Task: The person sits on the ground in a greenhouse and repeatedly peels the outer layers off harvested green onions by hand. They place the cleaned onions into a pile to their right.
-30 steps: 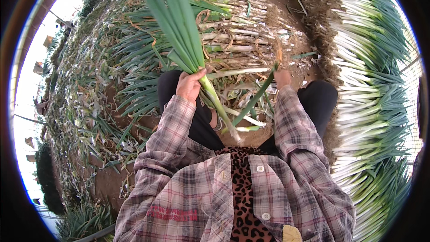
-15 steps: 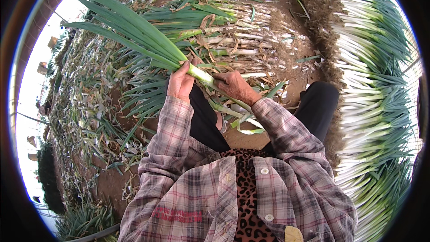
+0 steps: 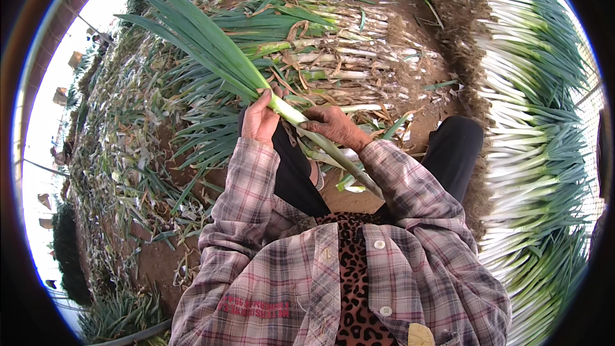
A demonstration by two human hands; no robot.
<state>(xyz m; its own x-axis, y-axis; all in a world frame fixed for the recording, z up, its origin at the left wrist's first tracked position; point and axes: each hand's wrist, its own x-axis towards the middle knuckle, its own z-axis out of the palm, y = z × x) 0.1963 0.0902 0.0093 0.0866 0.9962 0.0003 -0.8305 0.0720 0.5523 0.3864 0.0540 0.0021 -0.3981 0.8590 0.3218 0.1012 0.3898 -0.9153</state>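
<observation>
A long green onion (image 3: 285,107) lies diagonally across my hands, its fanned dark leaves toward the upper left and its lower stalk toward my lap at the right. My left hand (image 3: 259,116) is closed on it where the leaves meet the pale stalk. A little lower and to the right, my right hand (image 3: 330,127) has its fingers closed on the same stalk. Loose strips of leaf and pale stalk (image 3: 349,181) lie on the soil beneath, between my dark-trousered knees (image 3: 451,154).
Unpeeled onions (image 3: 346,57) with dry brown skins lie in a row before me. To my right runs a long stack of clean white-stemmed onions (image 3: 512,134), roots toward me. Scattered trimmings (image 3: 128,154) cover the soil at left, and a dark hose (image 3: 138,336) crosses the lower left.
The onion has tilted, its leaves swinging down to the left. My right hand has moved leftward from beside a hanging leaf onto the onion's stalk. My left hand has kept its grip.
</observation>
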